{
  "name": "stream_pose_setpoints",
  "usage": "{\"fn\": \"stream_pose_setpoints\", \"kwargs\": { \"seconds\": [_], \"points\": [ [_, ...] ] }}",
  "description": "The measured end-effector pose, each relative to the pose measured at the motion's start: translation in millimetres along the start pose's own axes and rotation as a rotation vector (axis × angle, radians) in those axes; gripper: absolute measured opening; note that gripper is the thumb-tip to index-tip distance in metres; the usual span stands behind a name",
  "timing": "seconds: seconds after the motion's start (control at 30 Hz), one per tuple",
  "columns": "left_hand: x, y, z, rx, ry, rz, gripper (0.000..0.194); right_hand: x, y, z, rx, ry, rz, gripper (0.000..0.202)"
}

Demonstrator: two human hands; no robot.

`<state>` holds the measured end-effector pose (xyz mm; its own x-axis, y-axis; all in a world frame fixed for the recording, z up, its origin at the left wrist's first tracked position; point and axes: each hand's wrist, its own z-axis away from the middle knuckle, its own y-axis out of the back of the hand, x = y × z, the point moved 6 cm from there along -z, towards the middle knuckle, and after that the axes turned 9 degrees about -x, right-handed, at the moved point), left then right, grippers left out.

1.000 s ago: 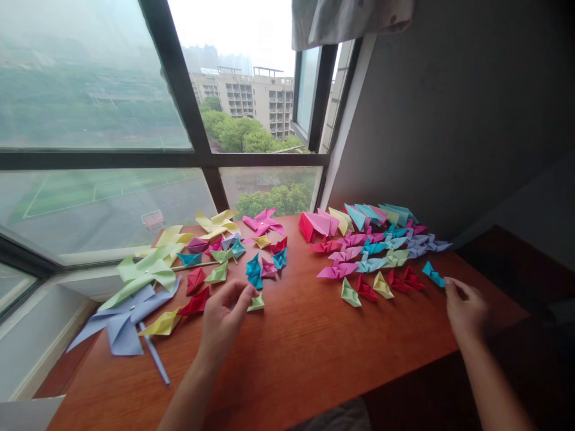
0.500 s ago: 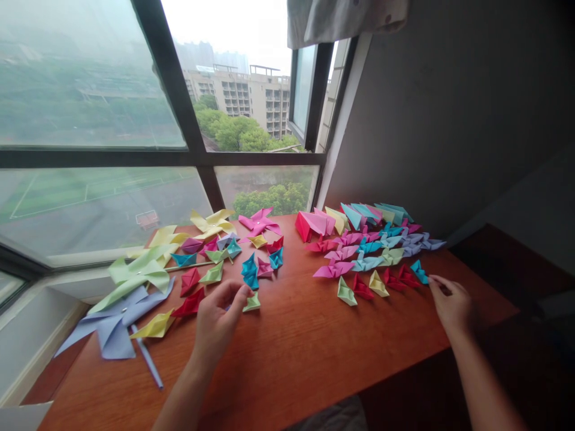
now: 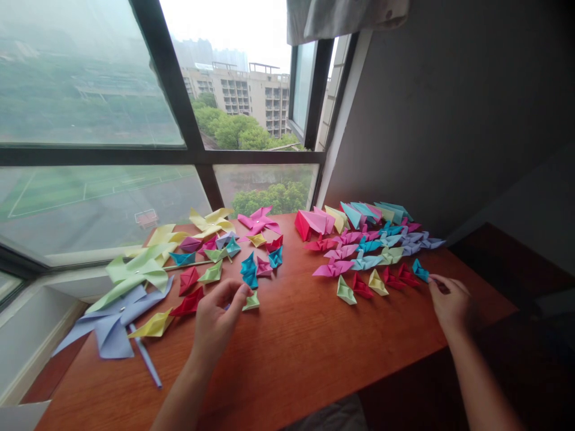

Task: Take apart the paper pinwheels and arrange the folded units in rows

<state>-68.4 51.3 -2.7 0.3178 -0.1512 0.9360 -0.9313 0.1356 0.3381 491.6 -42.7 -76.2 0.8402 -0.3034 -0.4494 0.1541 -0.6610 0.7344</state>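
Observation:
My right hand (image 3: 451,302) is at the right end of a row of folded paper boats, thumb and forefinger pinched at the edge of a blue paper boat (image 3: 420,270). Beside that boat in the row are red boats (image 3: 408,275), a yellow boat (image 3: 378,283) and a light green boat (image 3: 345,291). My left hand (image 3: 220,314) hovers over the left group with its fingers curled and thumb meeting forefinger; what they hold, if anything, is hidden. Just by its fingertips is a small light green boat (image 3: 252,301). A bit of lavender paper shows behind the hand.
Paper pinwheels, among them a lavender one (image 3: 120,314) and a pink one (image 3: 259,222), lie at the left and back of the wooden table (image 3: 314,359). Paper cranes (image 3: 339,267) and paper planes (image 3: 317,221) stand in rows at back right. A window (image 3: 251,158) borders the far side.
Both hands stay nearly in place. The blue boat at my right fingertips has shifted very slightly, and the whole view has moved a little.

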Motion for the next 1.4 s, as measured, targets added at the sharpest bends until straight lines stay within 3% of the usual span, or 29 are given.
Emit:
{"fn": "stream_pose_setpoints", "kwargs": {
  "seconds": [0.2,0.57,1.4],
  "points": [
    [-1.5,0.5,0.0,-0.005,-0.005,0.001,0.028,-3.6,0.2,-0.4,-0.006,0.035,0.0,0.04],
    [2.2,-0.4,0.4,0.006,-0.01,0.011,0.026,10.1,-2.2,0.2,-0.036,-0.098,-0.047,0.044],
    [2.6,0.2,0.3,0.01,-0.003,-0.039,0.028,15.1,-4.7,1.3,-0.076,-0.167,-0.084,0.043]
  ]
}}
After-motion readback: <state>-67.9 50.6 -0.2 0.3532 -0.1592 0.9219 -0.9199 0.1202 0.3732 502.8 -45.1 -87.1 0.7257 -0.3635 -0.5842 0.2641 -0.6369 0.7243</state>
